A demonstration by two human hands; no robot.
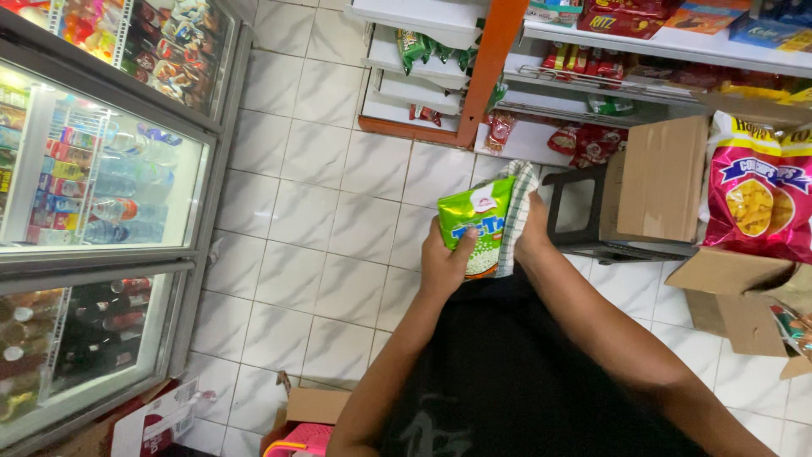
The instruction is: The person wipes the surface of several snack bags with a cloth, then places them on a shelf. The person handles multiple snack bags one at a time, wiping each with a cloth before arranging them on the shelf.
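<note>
left hand (441,264) fingers closed on green snack packet (476,228) | right hand (533,230) presses checked cloth (518,211) against its back

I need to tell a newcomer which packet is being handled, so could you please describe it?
Between the drinks fridge and the snack shelves, over the white tiled floor, find the two hands. The left hand holds a bright green snack packet, backed by a checked cloth.

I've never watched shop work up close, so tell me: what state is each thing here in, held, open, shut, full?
Left hand: grips the green snack packet, sealed.
Right hand: presses a checked cloth against the packet.
Cardboard box: flaps open, on a black stool.
Drinks fridge: glass doors shut, stocked.
Shelves: stocked.
</note>
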